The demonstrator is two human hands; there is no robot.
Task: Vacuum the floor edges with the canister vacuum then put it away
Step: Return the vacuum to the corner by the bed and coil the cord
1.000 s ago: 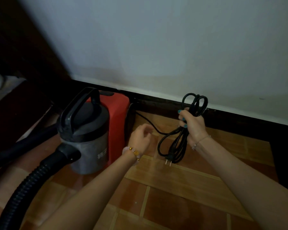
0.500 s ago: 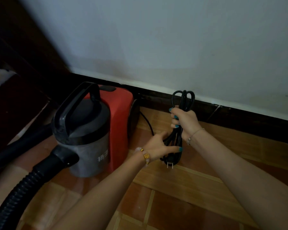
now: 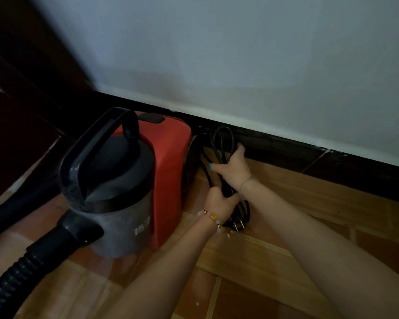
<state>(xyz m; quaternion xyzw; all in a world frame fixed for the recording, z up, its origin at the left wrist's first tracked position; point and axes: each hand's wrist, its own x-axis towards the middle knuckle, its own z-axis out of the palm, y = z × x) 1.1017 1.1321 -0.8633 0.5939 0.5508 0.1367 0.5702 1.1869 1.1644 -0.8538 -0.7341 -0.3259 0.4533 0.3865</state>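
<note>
Here left hand [image 3: 219, 203], right hand [image 3: 234, 168] grip coiled cord [image 3: 227, 191].

Pictured on a floor [image 3: 332, 199] of reddish and wood-toned tiles: a red-and-grey canister vacuum [image 3: 124, 192], upright near the dark skirting board [image 3: 309, 153], ribbed black hose [image 3: 12, 279] trailing near-left, pale specks [image 3: 228, 236] alongside.

Dim, soft picture: the wall [image 3: 240, 54] is palest, the left corner lost in shadow.
</note>
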